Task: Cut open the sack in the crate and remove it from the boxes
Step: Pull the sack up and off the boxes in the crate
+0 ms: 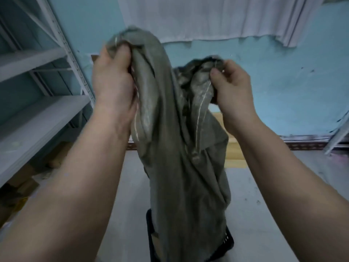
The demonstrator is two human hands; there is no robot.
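A limp grey-green woven sack hangs in front of me, lifted high. My left hand is clenched on one bunched upper corner of it. My right hand pinches the other upper edge, where a pale seam thread runs down. The sack's lower end drops into a dark plastic crate on the floor, which it mostly hides. A bit of brown cardboard box shows inside the crate at the left; the rest of the boxes are hidden.
Grey metal shelving stands on the left, with cardboard boxes under it. A light wooden pallet lies by the blue wall behind the sack. White cloth hangs on the wall. The floor is pale grey.
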